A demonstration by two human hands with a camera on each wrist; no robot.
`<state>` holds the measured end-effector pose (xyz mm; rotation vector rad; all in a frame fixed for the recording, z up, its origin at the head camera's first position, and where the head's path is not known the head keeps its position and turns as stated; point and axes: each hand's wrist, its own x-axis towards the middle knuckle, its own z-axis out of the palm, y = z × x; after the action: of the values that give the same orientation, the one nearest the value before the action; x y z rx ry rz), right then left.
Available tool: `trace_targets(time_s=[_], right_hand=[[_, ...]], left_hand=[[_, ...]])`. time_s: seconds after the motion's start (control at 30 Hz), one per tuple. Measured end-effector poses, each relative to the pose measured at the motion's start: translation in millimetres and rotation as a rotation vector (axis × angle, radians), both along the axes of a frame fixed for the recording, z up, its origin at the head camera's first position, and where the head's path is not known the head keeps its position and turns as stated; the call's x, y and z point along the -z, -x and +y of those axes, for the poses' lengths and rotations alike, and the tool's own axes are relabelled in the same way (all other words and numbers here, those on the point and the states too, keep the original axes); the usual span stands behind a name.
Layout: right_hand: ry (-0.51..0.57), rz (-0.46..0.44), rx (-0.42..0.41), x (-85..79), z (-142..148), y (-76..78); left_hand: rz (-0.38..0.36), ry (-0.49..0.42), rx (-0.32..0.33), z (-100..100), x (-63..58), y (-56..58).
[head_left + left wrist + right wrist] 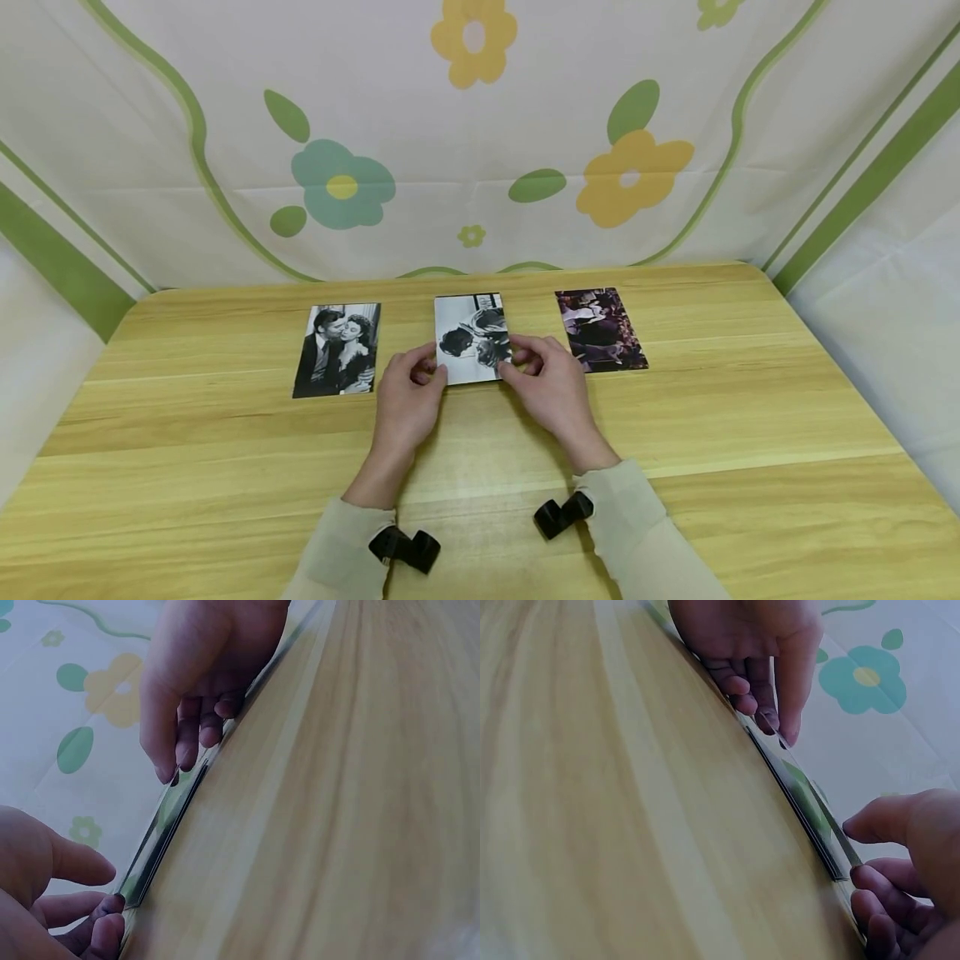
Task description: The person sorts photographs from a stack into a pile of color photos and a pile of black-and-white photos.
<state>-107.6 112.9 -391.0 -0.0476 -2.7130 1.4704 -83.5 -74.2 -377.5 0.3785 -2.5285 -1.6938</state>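
A black-and-white photo card (472, 342) showing two figures, with the picture turned sideways, is between my hands. My left hand (408, 396) pinches its left edge between thumb and fingers. On the opposite edge, my right hand (551, 387) pinches it in the same way. Seen from the right wrist, the card is raised and tilted slightly over a dark-edged stack of cards (799, 814) that lies on the table. How many cards the stack has cannot be told.
To the left lies a black-and-white photo card (337, 350) of a couple. A dark, colored photo card (602, 330) lies to the right. All rest on a wooden table (225, 483), with a flowered cloth (465, 150) hanging behind its far edge.
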Motion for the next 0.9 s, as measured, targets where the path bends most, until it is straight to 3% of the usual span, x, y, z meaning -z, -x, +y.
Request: trace_targets(time_s=[0.23,0.9], right_hand=[[0.063,-0.019,0.001,-0.9,-1.7,-0.6],[0.241,-0.035,0.008,-8.1,-4.6,-2.6]], left_hand=[[0.042,-0.073,-0.051,-0.3,0.9,0.2],[0.020,-0.204,-0.101,-7.4,-4.7,1.3]])
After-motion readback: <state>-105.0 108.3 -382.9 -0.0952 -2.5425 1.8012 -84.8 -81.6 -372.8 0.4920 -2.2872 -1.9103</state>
